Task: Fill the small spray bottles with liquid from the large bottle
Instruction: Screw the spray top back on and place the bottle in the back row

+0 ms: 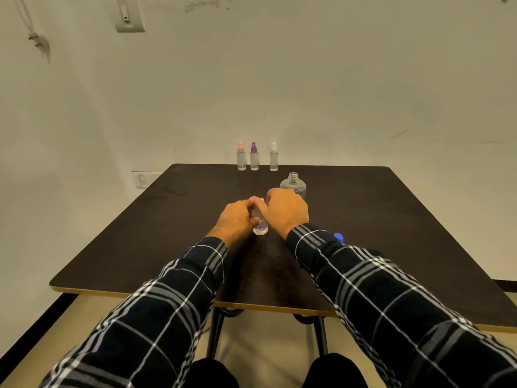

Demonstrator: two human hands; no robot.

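A small clear spray bottle (260, 229) with a purple flower print stands mid-table, mostly hidden by my hands. My left hand (235, 219) grips its body. My right hand (286, 211) has fingers curled over its top, where a pale cap shows. The large clear bottle (293, 185) stands uncapped just behind my right hand. A blue cap (338, 237) lies by my right sleeve. Three small spray bottles stand at the far edge: pink-topped (241, 156), purple-topped (254, 157), white-topped (274, 157).
The dark table (167, 233) has a light edge band and rounded corners. Behind it is a bare wall with a switch plate (129, 15). The table's metal legs (215, 331) show below the near edge.
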